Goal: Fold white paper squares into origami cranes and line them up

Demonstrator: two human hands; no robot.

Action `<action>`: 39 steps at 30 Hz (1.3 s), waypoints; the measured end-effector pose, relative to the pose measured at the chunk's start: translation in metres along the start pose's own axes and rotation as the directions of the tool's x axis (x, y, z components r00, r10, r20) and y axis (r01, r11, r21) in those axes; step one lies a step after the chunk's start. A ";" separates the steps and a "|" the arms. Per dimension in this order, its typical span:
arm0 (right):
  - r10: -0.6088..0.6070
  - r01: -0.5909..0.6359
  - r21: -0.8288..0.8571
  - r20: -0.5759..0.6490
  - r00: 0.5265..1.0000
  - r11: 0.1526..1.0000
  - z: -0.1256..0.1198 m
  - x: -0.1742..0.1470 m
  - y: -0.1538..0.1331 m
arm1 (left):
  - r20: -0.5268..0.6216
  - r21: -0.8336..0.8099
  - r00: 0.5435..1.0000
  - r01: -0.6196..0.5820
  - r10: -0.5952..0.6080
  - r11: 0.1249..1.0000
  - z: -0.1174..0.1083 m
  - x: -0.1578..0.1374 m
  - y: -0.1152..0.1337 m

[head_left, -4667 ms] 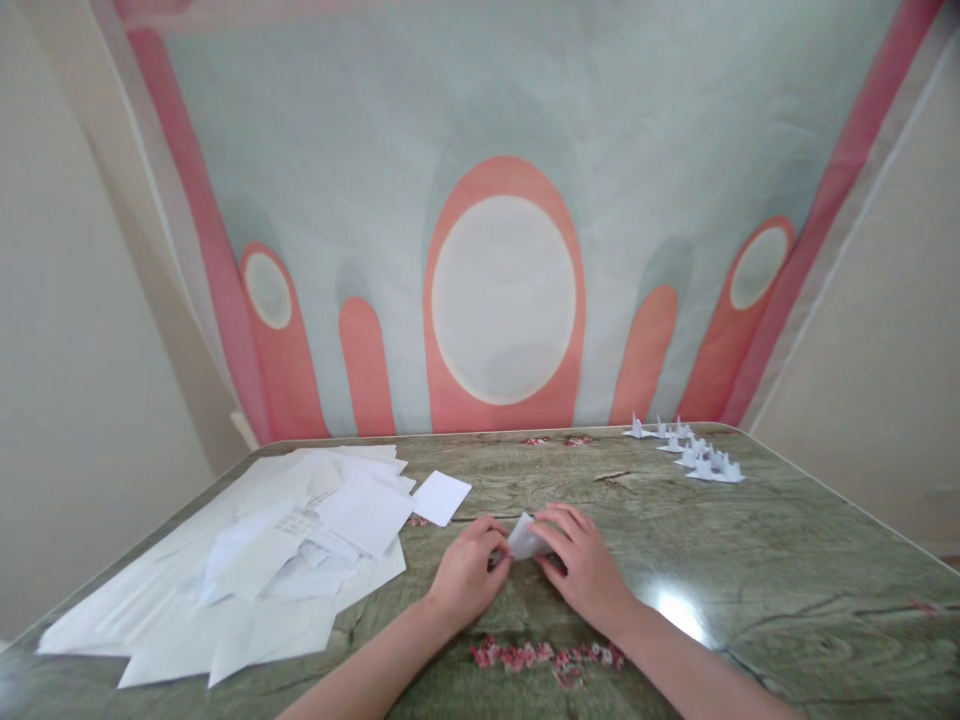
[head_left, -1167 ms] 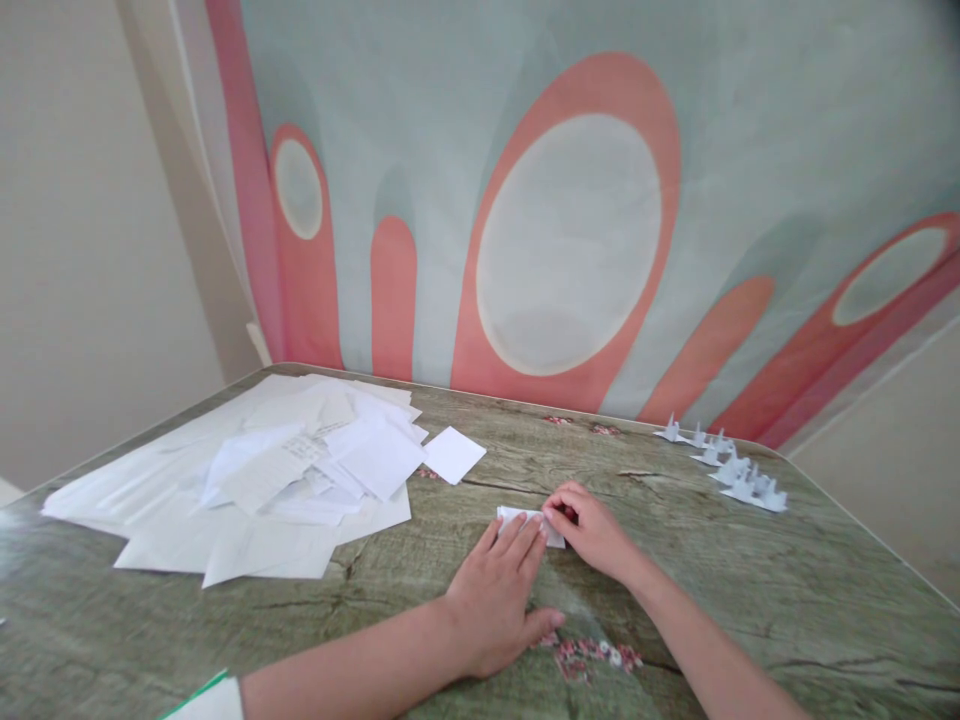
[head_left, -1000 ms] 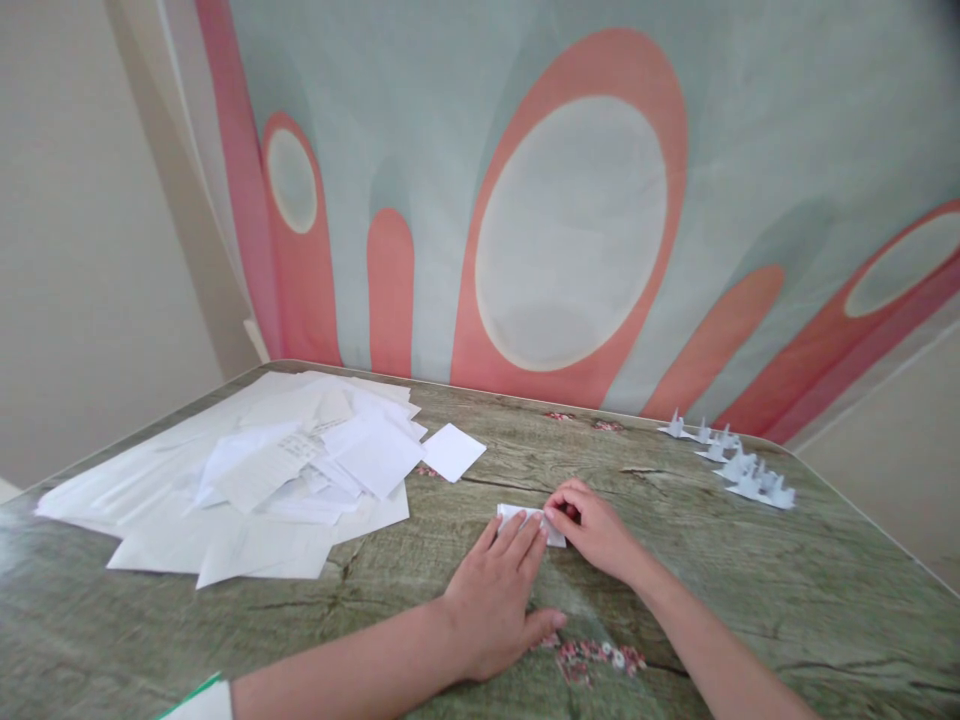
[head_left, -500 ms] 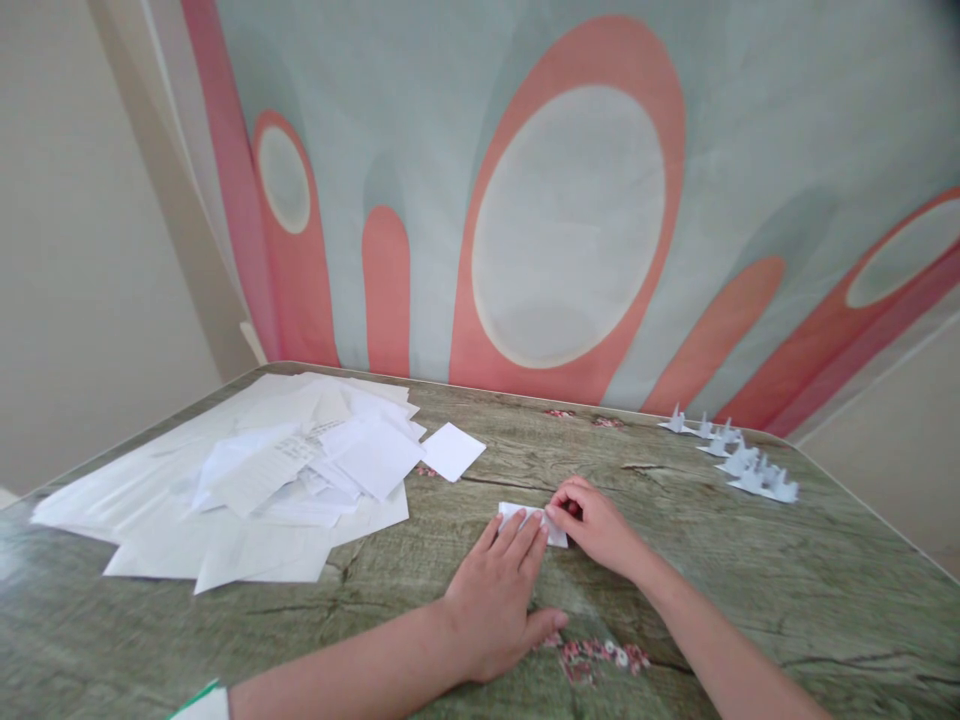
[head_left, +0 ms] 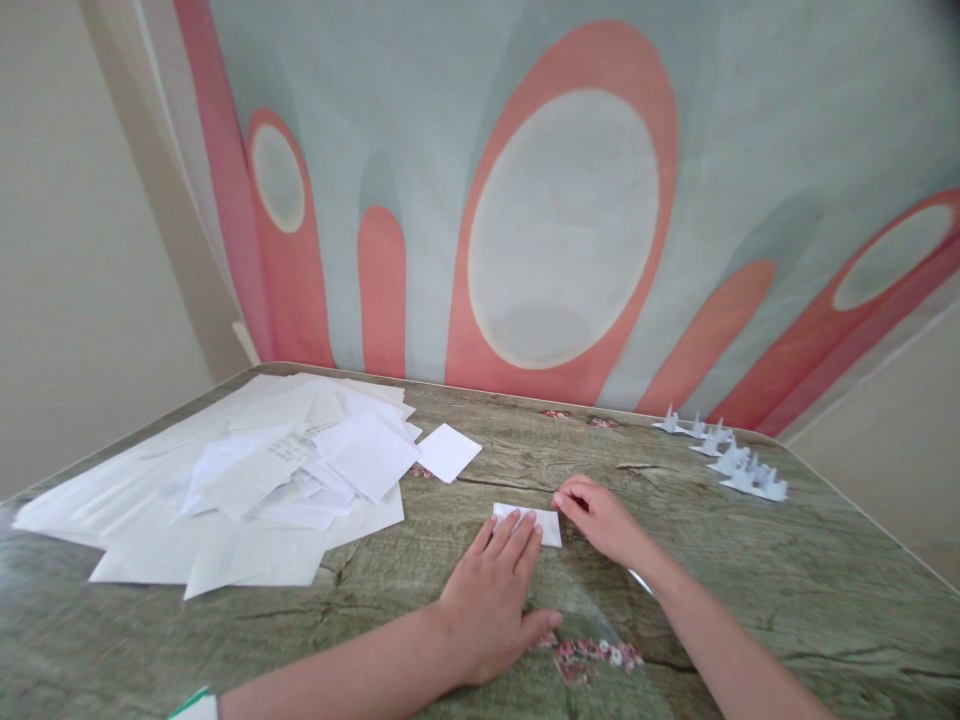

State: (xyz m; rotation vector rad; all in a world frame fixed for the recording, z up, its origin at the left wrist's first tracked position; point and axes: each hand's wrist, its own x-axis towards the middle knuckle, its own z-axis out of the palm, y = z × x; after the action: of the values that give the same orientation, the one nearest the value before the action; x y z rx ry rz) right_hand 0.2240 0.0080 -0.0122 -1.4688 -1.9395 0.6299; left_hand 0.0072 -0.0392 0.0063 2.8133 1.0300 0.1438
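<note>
Lying on the wood-patterned tabletop (head_left: 420, 580), the folded white paper (head_left: 550, 527) marks the clock's centre, twelve pointing away from the person. The left hand (head_left: 491, 605) reaches in from seven o'clock, palm down, straight fingers over the paper's left and middle, probably to stop it sliding or springing open. The right hand (head_left: 604, 522) is apart from it at three o'clock, just beside the paper's far right corner, digits curled inward; I cannot tell whether the tips meet. A square sheet (head_left: 448, 453) lies at ten o'clock, beside the heap of loose papers (head_left: 367, 455), presumably within the left hand's reach. The small origami figures (head_left: 739, 463) stand upright, well away at two o'clock, likely where neither forearm would knock them.
</note>
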 end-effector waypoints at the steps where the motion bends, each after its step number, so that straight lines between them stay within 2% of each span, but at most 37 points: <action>1: -0.003 0.003 0.010 0.000 1.000 1.000 0.000 0.000 0.000 | -0.001 0.000 1.000 0.000 0.000 1.000 0.000 0.000 0.000; 10: 0.007 -0.009 0.025 0.042 0.999 1.000 -0.002 0.000 -0.002 | 0.012 -0.005 1.000 -0.003 0.003 1.000 -0.001 0.000 0.000; 27: 0.013 -0.014 0.046 0.010 1.000 0.999 0.004 -0.002 0.000 | 0.007 0.005 1.000 0.004 -0.004 1.000 0.001 0.000 0.000; 39: 0.030 -0.030 0.001 -0.009 1.000 1.000 0.005 -0.001 -0.003 | 0.016 -0.001 1.000 0.008 -0.008 1.000 0.000 0.000 0.000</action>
State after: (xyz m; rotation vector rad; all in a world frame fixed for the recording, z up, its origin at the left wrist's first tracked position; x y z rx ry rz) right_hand 0.2188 0.0062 -0.0141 -1.5006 -1.9134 0.6361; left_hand 0.0072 -0.0390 0.0066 2.8043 1.0379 0.1199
